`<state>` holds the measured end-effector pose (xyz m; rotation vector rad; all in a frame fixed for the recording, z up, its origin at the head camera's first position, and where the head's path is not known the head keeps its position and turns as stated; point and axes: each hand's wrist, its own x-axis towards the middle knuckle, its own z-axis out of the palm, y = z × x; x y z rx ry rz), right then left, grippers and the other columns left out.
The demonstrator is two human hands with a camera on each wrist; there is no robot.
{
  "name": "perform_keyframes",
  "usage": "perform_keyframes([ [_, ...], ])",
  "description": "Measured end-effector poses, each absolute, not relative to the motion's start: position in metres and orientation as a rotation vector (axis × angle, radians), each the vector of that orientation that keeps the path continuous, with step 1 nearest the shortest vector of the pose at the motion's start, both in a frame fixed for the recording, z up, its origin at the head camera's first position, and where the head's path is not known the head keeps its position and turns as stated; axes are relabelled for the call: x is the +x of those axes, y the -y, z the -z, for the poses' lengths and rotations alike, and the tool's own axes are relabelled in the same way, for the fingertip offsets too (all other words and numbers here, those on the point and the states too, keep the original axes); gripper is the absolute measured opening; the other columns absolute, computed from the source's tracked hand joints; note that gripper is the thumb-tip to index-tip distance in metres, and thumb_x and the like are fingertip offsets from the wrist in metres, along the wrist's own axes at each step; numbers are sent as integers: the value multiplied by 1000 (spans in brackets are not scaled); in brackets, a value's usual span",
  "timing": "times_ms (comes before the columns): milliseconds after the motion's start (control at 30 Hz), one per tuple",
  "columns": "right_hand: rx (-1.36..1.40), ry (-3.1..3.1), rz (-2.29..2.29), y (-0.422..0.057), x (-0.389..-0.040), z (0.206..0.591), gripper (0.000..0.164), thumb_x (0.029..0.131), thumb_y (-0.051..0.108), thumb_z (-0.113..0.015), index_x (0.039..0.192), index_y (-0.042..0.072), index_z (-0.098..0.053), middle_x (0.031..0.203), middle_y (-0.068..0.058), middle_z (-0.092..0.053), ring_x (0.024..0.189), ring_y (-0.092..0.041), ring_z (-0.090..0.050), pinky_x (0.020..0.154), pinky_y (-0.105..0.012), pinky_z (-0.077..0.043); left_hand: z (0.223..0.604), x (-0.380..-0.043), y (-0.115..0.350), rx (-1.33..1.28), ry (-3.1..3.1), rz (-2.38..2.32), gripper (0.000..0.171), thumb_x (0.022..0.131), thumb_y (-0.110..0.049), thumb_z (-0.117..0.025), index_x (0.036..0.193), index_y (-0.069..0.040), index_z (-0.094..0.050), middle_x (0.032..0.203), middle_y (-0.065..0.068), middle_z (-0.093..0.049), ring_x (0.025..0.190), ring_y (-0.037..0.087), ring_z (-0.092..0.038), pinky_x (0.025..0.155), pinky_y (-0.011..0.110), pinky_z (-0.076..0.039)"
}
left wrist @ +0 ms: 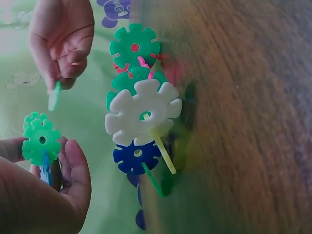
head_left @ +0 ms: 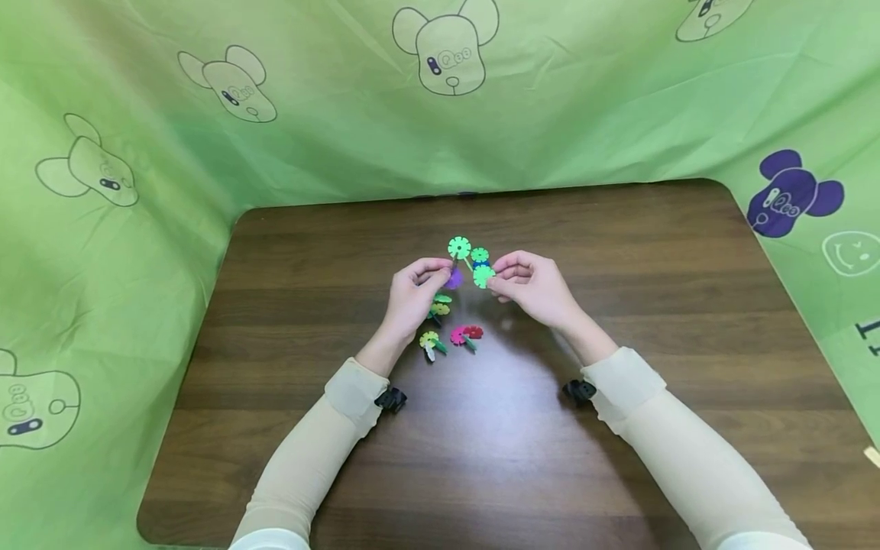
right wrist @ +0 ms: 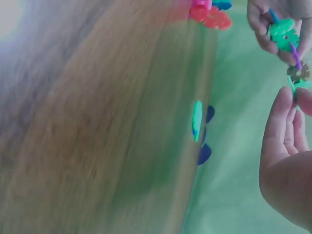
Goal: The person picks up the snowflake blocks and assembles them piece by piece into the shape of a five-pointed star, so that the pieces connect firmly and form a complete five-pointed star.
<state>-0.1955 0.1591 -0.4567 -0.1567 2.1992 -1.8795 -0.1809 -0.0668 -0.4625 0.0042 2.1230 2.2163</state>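
My left hand (head_left: 415, 294) pinches a small joined cluster of notched plastic discs; a purple disc (head_left: 453, 278) and a green disc (head_left: 459, 247) show at its fingertips. In the left wrist view the held green disc (left wrist: 42, 140) has a blue disc (left wrist: 45, 170) set edge-on in it. Facing it, my right hand (head_left: 532, 289) pinches a single light green disc (head_left: 483, 276) between thumb and fingers. The right wrist view shows that disc's edge (right wrist: 294, 90) close to a brownish disc (right wrist: 298, 72) of the cluster.
On the brown table (head_left: 309, 367) lie a yellow, green and white cluster (head_left: 429, 341) and a pink and red cluster (head_left: 467, 334). Another green and yellow cluster (head_left: 440, 308) sits by the left hand. A green disc (head_left: 480, 253) stands behind the hands. Green cloth (head_left: 330, 137) hangs around the table.
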Motion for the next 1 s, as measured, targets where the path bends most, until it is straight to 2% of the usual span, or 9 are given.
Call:
perform_keyframes([
  [67,-174,-2167,1916,-157,-193,454,31,92,1,-76,114,-15,-61,90,-14,-70,81,-29,-74,72,-33,-62,462,-181,66,-1,-2114,-2231,20,99,-7,-67,115,5,-73,103,13,-76,88,11,-70,92,53,-55],
  [133,-188,-2149,1942,-155,-192,452,30,92,-1,-75,114,-16,-60,89,-12,-70,79,-26,-74,71,-32,-62,462,-182,66,-4,-2107,-2243,20,99,-6,-68,114,6,-73,103,13,-76,88,11,-70,94,58,-53],
  [200,-194,-2140,1966,-154,-191,451,29,92,-2,-75,114,-15,-61,88,-11,-70,78,-24,-74,70,-31,-62,463,-182,66,-8,-2103,-2249,20,99,-6,-68,114,6,-72,103,12,-76,88,10,-70,92,54,-55],
  [300,-194,-2142,1995,-152,-189,449,25,92,-3,-74,113,-13,-62,87,-10,-71,76,-19,-74,70,-30,-62,463,-181,65,-22,-2101,-2244,20,98,-6,-68,114,5,-73,102,11,-76,87,10,-69,84,36,-57],
  [400,-187,-2144,2018,-151,-189,449,23,92,-4,-74,111,-12,-63,86,-10,-71,75,-20,-74,69,-30,-62,463,-179,64,-34,-2087,-2246,19,97,-5,-69,113,5,-73,100,10,-76,86,10,-69,76,24,-55],
  [567,-177,-2131,2039,-150,-189,452,22,92,-4,-74,110,-11,-63,87,-13,-72,77,-26,-74,69,-30,-62,464,-180,61,-23,-2081,-2251,16,97,-3,-67,109,5,-71,97,5,-73,86,10,-65,76,22,-51],
  [667,-190,-2115,2040,-149,-189,453,22,93,-5,-72,110,-13,-63,88,-15,-72,77,-23,-74,69,-30,-62,463,-180,60,10,-2069,-2261,17,97,-3,-63,112,5,-65,96,4,-71,86,11,-63,78,23,-50],
  [867,-198,-2105,2021,-148,-188,454,22,94,-4,-72,112,-14,-63,85,-9,-72,78,-27,-74,71,-33,-62,459,-179,60,137,-2107,-2235,40,102,-14,-59,141,-10,-53,94,9,-71,77,16,-58,71,28,-47],
  [1000,-209,-2091,2023,-146,-187,455,26,94,-3,-73,116,-14,-65,86,-9,-73,79,-28,-75,73,-37,-63,459,-180,59,182,-2179,-2195,38,107,-29,-58,144,-19,-58,93,10,-72,72,19,-61,62,30,-48],
])
